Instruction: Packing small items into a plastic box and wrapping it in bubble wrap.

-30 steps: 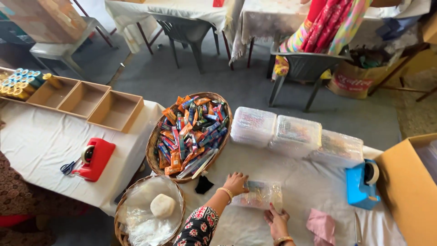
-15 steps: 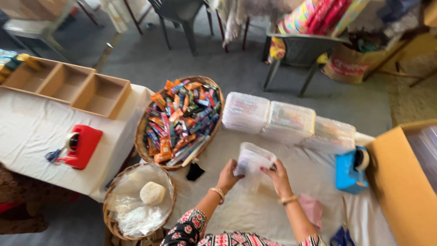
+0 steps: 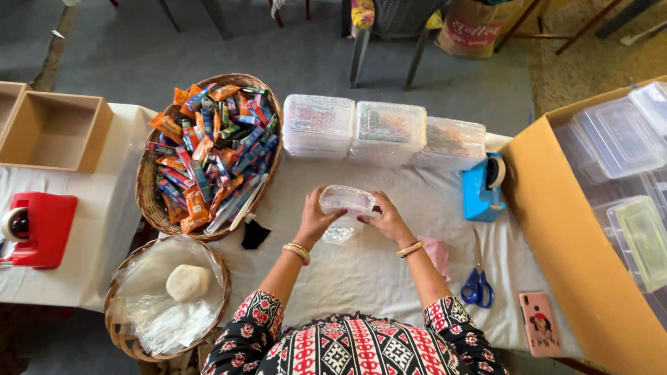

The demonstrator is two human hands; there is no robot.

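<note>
A small clear plastic box is held up over the white tablecloth, in the middle of the head view. My left hand grips its left end and my right hand grips its right end. Under the box a crumpled bit of clear plastic lies on the cloth. Behind my hands stands a row of three stacks of clear lidded boxes with colourful contents.
A wicker basket of wrapped sweets sits at left, a second basket with plastic wrap below it. A blue tape dispenser, blue scissors, a pink phone, a cardboard carton of boxes lie right. A red tape dispenser is far left.
My hands lifted the clear box off the cloth and now hold it at both ends. The camera moved closer to the table and tilted down.
</note>
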